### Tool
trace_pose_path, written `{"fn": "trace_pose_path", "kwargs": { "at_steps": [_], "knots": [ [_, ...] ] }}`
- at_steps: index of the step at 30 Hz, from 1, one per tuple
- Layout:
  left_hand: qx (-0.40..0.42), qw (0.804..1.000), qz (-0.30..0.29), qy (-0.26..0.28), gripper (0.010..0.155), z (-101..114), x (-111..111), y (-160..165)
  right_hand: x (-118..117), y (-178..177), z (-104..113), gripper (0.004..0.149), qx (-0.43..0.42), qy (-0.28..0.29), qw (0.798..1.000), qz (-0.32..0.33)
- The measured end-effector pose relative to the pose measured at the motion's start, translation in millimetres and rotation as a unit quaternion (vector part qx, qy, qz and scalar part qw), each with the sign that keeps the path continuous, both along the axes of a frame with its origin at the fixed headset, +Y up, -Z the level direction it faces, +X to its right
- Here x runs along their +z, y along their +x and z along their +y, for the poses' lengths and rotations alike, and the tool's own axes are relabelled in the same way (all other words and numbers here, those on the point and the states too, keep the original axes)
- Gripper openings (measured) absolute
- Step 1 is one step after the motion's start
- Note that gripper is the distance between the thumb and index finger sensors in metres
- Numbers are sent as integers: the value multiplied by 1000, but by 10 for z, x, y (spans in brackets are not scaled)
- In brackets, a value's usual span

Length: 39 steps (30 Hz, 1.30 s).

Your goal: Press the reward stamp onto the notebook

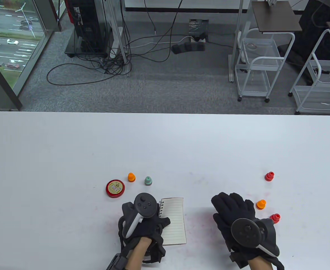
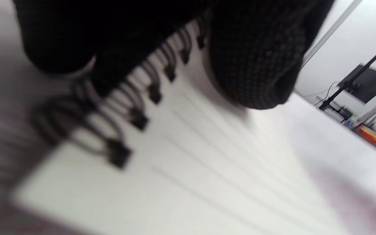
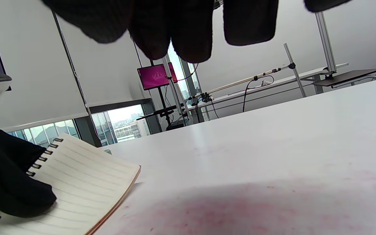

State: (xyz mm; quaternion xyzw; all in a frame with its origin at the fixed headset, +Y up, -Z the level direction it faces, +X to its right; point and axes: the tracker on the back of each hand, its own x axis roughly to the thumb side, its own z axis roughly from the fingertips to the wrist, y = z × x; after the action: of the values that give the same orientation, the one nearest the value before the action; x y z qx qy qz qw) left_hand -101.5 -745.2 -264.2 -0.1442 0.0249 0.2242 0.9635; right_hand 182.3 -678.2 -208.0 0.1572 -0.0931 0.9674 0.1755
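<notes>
Left hand presses notebook at spiral edge, near bench front. Right hand flat, fingers spread, holding nothing. Stamps just beside right hand. Risks: grabbing wrong stamp among similar ones; notebook sliding if left hand's press eases.

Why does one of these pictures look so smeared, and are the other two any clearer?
Left wrist view: blurred throughout, so the notebook lines and wire rings smear beneath the left hand. Table view: sharp and evenly lit, the table showing no harsh shadows. Right wrist view: fairly sharp, with a soft shadow under the right hand, whose dark fingers show little detail.
</notes>
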Motion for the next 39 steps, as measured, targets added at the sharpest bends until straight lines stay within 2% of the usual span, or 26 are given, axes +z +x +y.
{"fn": "trace_pose_path", "kwargs": {
  "at_steps": [4, 9, 13, 15, 17, 24, 27, 30, 39],
  "knots": [
    [-40, 999, -6, 0, 41, -25, -17, 82, 4, 1, 5, 55, 1, 2, 1000, 1],
    [-84, 996, -18, -36, 54, -55, -73, 178, 10, 2, -3, 55, 4, 1, 1000, 3],
    [-123, 991, -26, -44, 77, -62, -59, 246, 12, -19, -34, 55, 9, -7, 1000, 8],
    [-134, 989, -38, -54, 97, -77, -44, 274, 12, -27, -40, 55, 11, -8, 1000, 10],
    [-150, 985, -45, -67, 101, -79, -39, 294, 15, -31, -40, 55, 12, -9, 1000, 11],
    [-154, 984, -58, -74, 96, -65, -45, 294, 24, -29, -31, 55, 21, -3, 1000, -2],
    [-156, 984, -58, -58, 95, -57, -23, 303, 26, -31, -44, 55, 22, -9, 1000, -1],
    [-175, 981, -73, -43, 82, -44, -9, 345, 26, -37, -47, 55, 22, -11, 1000, 0],
    [-170, 982, -70, -34, 81, -50, 0, 332, 21, -42, -57, 55, 17, -22, 1000, 0]
  ]
}}
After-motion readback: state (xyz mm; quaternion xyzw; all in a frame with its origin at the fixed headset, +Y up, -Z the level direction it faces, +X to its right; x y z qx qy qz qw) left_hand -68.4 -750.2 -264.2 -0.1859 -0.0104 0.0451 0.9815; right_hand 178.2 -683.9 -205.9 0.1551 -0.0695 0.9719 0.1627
